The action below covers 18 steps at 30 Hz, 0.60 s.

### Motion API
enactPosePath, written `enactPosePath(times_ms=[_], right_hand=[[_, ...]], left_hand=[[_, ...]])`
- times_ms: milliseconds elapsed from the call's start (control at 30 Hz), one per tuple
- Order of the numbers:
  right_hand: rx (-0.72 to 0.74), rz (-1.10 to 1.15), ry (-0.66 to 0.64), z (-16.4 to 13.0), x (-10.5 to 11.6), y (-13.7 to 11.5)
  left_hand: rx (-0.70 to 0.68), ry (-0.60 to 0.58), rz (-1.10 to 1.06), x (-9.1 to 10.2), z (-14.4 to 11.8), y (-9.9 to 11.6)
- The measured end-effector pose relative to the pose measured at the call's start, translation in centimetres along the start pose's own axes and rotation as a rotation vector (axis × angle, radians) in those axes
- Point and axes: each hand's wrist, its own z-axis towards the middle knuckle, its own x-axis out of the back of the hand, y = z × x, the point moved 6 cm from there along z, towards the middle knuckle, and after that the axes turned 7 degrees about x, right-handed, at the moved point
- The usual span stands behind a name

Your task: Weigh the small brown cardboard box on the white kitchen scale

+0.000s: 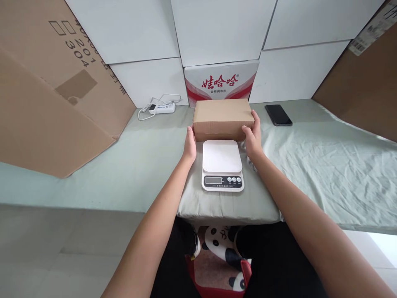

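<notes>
A closed brown cardboard box (222,111) is held between my two hands, just behind the scale. My left hand (190,145) presses against its left end, fingers partly hidden behind it. My right hand (253,135) grips the right end, thumb on the front face and fingers along the side. Whether the box rests on the cloth or hangs slightly above it, I cannot tell. In front of it lies a white digital kitchen scale (222,157) with a bare platform, a blank-looking display and several buttons facing me.
Behind the box stands a white and red carton (221,80) against white panels. A white power strip (162,108) with a cable lies back left, a black phone (278,114) back right. Large cardboard boxes flank the cloth-covered table (130,165) at left (62,124) and right (362,78).
</notes>
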Motion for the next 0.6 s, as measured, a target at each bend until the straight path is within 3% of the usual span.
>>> enactPosePath(times_ms=[233, 500, 600], right_hand=[[-0.038, 0.054, 0.023, -0.5, -0.1, 0.9], [-0.28, 0.164, 0.131, -0.4, 0.4, 2.5], [-0.199, 0.138, 0.082, -0.3, 0.0, 2.6]], left_hand=[[0.062, 0.017, 0.056, 0.6, -0.8, 0.8], [0.133, 0.066, 0.128, 2.2, -1.6, 0.9], [0.155, 0.046, 0.135, 1.9, -1.6, 1.0]])
